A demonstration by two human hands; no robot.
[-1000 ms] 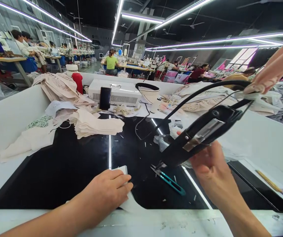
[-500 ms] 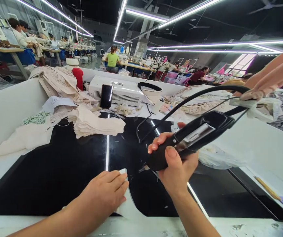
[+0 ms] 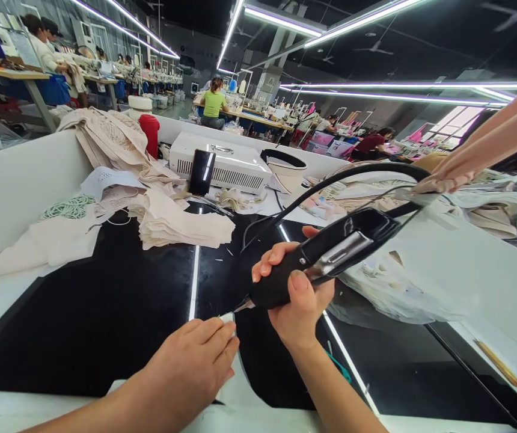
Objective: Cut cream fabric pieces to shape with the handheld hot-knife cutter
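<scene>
My right hand (image 3: 295, 294) is wrapped round the grip of a black corded hand tool (image 3: 330, 252). Its thin metal tip (image 3: 240, 305) points down-left, just above the top edge of a white fabric piece (image 3: 234, 367). My left hand (image 3: 195, 361) lies flat on that piece with fingers stretched out, pressing it to the black table top (image 3: 105, 313). The tool's thick black cable (image 3: 353, 174) arcs up to the right.
A stack of cream fabric pieces (image 3: 172, 222) and loose cream cloth (image 3: 37, 246) lie at the left. A white machine box (image 3: 226, 165), a phone (image 3: 201, 171) and a red bottle (image 3: 151, 133) stand at the back. A plastic bag (image 3: 398, 288) lies right. Other people work at tables behind.
My right hand took hold of the black tool and brought it down and left, its tip now near the white piece. The snips on the table are now hidden behind my right arm.
</scene>
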